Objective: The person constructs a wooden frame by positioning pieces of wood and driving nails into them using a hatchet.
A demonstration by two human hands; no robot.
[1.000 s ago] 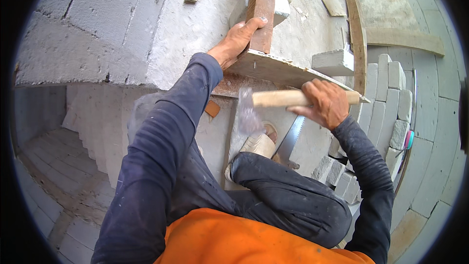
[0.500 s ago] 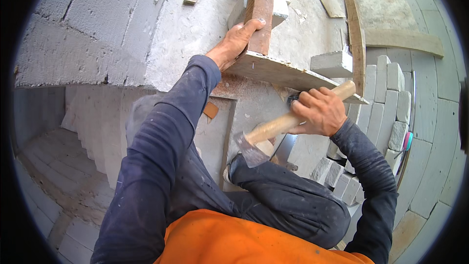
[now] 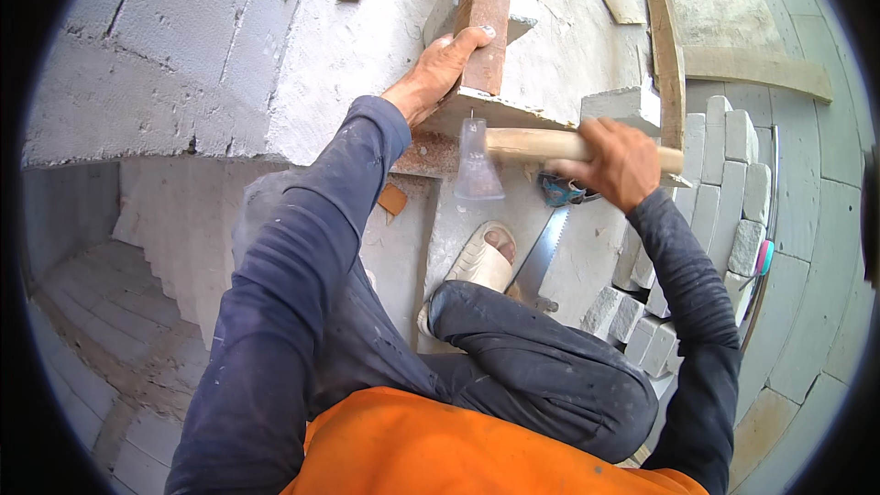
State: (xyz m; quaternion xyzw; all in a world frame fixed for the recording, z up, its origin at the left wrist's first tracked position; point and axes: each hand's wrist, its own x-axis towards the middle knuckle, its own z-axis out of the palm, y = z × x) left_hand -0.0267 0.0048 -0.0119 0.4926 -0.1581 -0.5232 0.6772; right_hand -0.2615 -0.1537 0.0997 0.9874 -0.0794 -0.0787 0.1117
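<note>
Notably, the main risk is a strike landing on the left hand (image 3: 438, 73): it lies flat with fingers wrapped over the edge of the upright wooden plank (image 3: 486, 14), and the nail (image 3: 471, 115) stands just below that hand's heel, so a glancing blow could slide toward the fingers. The hammer (image 3: 486, 156) is blurred at its head, which sits just under the nail; a swing off line could bend the nail or chip the grey slab (image 3: 513, 112) it enters. A slip of the left hand could let the plank tilt. The right hand (image 3: 616, 161) is closed in a full fist round the hammer's pale wooden handle, knuckles up, well to the right of the nail. Plank under the left hand, nail between the two hands, nearer the left. A handsaw (image 3: 541, 252) lies below the right hand, beside the sandalled foot (image 3: 481, 261); grip on it: none.
</note>
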